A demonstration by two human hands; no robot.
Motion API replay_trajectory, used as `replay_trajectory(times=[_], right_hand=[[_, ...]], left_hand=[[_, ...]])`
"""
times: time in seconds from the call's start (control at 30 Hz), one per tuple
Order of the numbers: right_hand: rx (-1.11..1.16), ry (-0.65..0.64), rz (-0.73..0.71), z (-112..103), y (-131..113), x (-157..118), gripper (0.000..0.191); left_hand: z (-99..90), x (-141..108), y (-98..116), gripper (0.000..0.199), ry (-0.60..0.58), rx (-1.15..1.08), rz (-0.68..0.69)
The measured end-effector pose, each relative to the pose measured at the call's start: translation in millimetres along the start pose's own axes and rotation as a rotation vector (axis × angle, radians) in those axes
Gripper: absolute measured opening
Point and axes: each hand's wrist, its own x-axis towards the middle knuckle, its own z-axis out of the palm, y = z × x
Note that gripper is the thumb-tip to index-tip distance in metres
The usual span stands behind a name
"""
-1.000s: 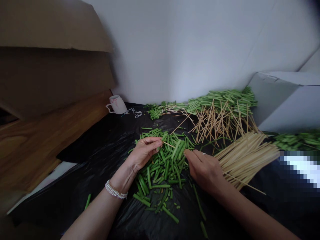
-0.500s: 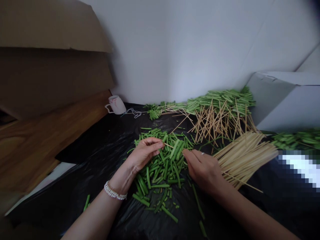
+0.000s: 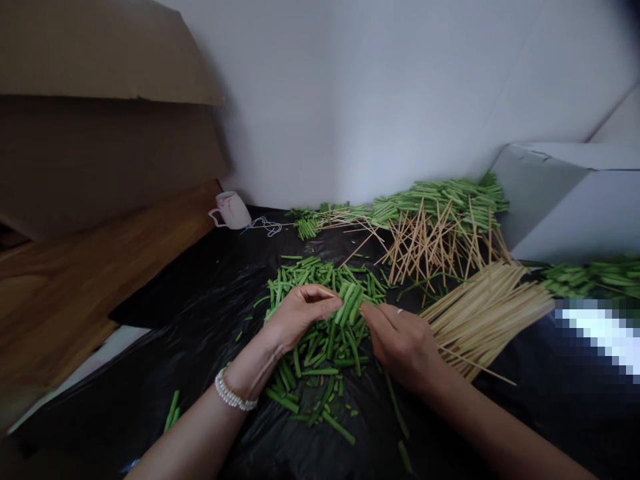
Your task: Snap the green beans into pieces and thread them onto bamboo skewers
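Pile of cut green stems (image 3: 310,269) taken as landmark: short, smooth, rod-like lengths heaped loosely on wrinkled, glossy black plastic sheeting (image 3: 200,347). Over the pile, the left hand (image 3: 303,310) pinched a short row of green pieces (image 3: 350,303), laid side by side, at its left end. The right hand (image 3: 403,340) was closed on the row's right edge. Any stick through the row was hidden by stems and fingers — could not be confirmed.

Right of the pile lay a sheaf of pale, thin, straight sticks (image 3: 490,317), roughly fanned. Beyond the pile, to the right, were crisscrossed sticks (image 3: 430,243) with banked green lengths (image 3: 445,200) at their far ends; individual attachments were hard to make out. Far left of the pile stood a pale mug (image 3: 233,210) with pink markings, a tangled thin cord (image 3: 267,227) beside it. Brown cardboard (image 3: 100,147), farther left, and a pale box (image 3: 565,193), far right, were cut off by the view's edges. A patch at right was pixelated — contents unreadable.
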Motion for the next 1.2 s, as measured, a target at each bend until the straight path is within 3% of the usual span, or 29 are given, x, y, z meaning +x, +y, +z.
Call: replay_trajectory(times=[0.13,0.23,0.4,0.5,0.67,0.8,1.0,1.1,1.2], right_hand=[[-0.013,-0.027,-0.008,-1,4,0,0.023],[-0.048,-0.025,0.017,-2,10,1,0.021],[-0.092,-0.043,0.044,-1,18,0,0.021],[-0.095,-0.056,0.039,0,17,-1,0.022],[-0.074,-0.062,0.047,1,15,0,0.022],[-0.065,-0.063,0.046,1,15,0,0.023],[-0.071,-0.078,0.048,1,16,-1,0.022],[-0.074,-0.066,0.044,0,16,1,0.022],[-0.069,-0.054,0.046,-2,16,2,0.022]], left_hand=[[-0.8,1,0,0.025,-0.028,0.069,0.045],[-5.9,3,5,0.026,0.019,0.241,0.131],[-19.1,6,8,0.037,0.229,0.917,0.339],[-21.2,3,3,0.043,0.239,1.295,0.364],[-12.6,-2,-1,0.041,0.229,1.544,0.324],[-9.1,-4,1,0.024,0.172,1.509,0.284],[-14.8,2,-1,0.009,0.136,1.281,0.295],[-16.3,7,-2,0.008,0.158,1.042,0.350],[-15.3,8,2,0.014,0.180,0.636,0.303]])
